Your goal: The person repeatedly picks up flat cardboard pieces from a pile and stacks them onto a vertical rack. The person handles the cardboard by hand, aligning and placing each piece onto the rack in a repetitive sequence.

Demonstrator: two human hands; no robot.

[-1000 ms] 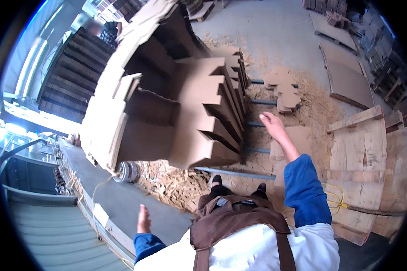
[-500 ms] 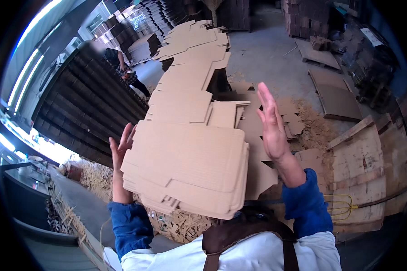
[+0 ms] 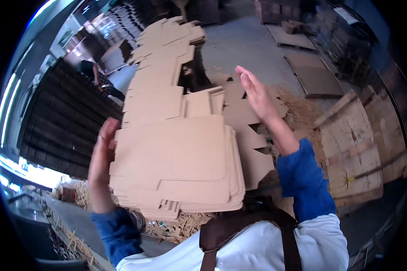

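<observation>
In front of me lies a stack of flat die-cut cardboard sheets (image 3: 167,147), its near edges stepped and slightly fanned. My left hand (image 3: 105,147) is upright against or just beside the stack's left edge, fingers extended; I cannot tell whether it touches. To the right of the stack, my right hand (image 3: 259,99) is raised with its palm facing inward and its fingers straight and together. A gap separates it from the cardboard, and it holds nothing. Beyond the near stack, more overlapping cardboard sheets (image 3: 156,83) run away from me in a long row.
More cut cardboard (image 3: 246,149) lies lower at the right, by heaped scraps (image 3: 296,113). A ribbed dark stack (image 3: 63,122) stands at the left, with a person (image 3: 97,77) behind it. Wooden boards (image 3: 352,149) and a flat brown board (image 3: 313,74) are on the right.
The view has shifted, so the cardboard appears farther left. My right hand has turned edge-on with its fingers together. My left hand's fingers have drawn closer together beside the stack.
</observation>
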